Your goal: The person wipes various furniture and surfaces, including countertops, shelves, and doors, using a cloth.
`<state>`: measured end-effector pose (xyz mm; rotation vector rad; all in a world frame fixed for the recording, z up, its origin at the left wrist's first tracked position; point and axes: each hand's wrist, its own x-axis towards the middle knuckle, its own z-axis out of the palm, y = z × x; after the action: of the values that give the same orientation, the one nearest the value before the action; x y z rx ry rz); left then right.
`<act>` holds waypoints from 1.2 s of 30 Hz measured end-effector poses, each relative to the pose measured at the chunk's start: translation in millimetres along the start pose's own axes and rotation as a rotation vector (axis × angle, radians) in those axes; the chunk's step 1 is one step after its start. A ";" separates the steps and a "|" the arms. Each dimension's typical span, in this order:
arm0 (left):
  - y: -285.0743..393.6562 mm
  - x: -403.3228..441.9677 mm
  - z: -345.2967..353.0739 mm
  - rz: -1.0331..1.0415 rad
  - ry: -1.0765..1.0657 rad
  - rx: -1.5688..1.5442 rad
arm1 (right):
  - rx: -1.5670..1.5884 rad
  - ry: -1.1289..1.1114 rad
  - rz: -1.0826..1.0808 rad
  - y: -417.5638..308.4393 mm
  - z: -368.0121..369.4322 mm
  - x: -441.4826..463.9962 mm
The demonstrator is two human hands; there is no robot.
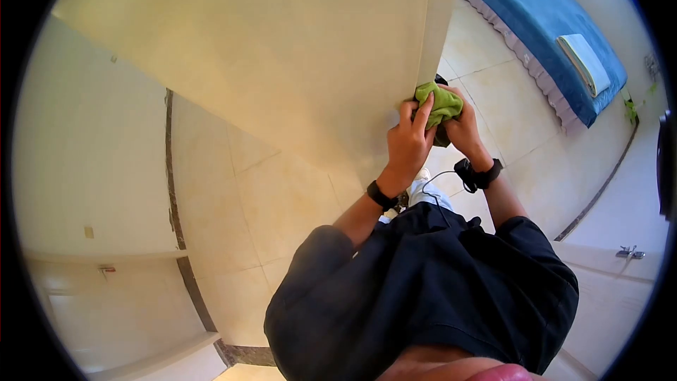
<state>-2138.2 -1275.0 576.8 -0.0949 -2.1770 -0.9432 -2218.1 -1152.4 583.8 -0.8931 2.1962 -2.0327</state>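
Note:
A green cloth [443, 104] is bunched up at the edge of a large cream wall or door panel [268, 35]. My left hand [411, 140] is closed on the cloth from the left, fingers pressed over its front. From the other side, my right hand [465, 128] grips the cloth with its fingers curled around it. Something dark [442, 135] shows just below and behind the cloth, mostly hidden, and I cannot make out what it is. Both wrists wear black bands, and a thin black cable hangs from the right one.
Beyond the panel's edge stands a bed with a blue cover [529, 21], a folded pale cloth [584, 63] lying on it. Pale tiles [240, 204] cover the floor. White doors with handles [630, 252] are at the lower right and lower left.

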 end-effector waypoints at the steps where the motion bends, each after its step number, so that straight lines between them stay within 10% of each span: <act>1: 2.5 4.6 -4.6 0.015 0.007 -0.011 | -0.007 -0.003 -0.014 -4.8 0.5 3.0; 20: -16.3 -65.8 18.3 -0.178 -0.130 0.091 | 0.196 -0.077 0.020 76.5 13.9 -61.1; 36: 277.4 -127.3 267.0 0.258 -1.149 -0.715 | -0.573 0.961 0.338 -37.8 -297.5 -360.5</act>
<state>-2115.6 -871.9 538.6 -1.5393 -2.5013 -1.7185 -2016.5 -731.8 534.5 0.6451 3.1517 -1.8657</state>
